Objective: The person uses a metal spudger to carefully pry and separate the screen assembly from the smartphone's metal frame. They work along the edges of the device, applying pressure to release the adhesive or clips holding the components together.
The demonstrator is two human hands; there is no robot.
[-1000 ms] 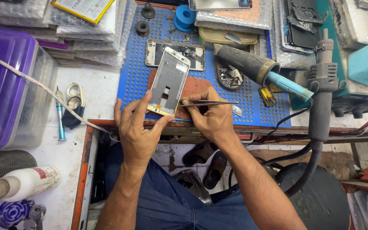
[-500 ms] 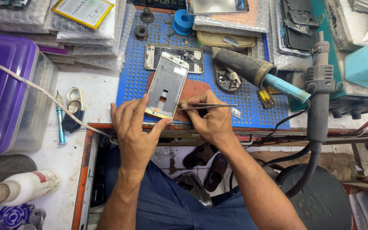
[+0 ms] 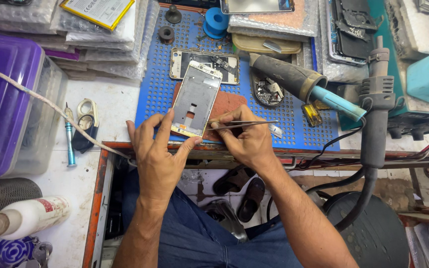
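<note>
Two hands work at the near edge of the blue mat [image 3: 155, 99]. The left hand [image 3: 157, 154] pinches the lower end of a silver phone frame [image 3: 196, 98], fingers closed on its edges, so the frame stands tilted over the mat's near side. Just beside it, the right hand [image 3: 247, 141] grips thin tweezers [image 3: 244, 124], fingers narrowed around them, the tips lying level and pointing away from the frame. Farther back on the mat lies a second phone frame [image 3: 204, 65], and a blue spool [image 3: 218, 21] sits near the mat's far edge. Right of the mat stands a grey hot-air handle [image 3: 376, 114].
</note>
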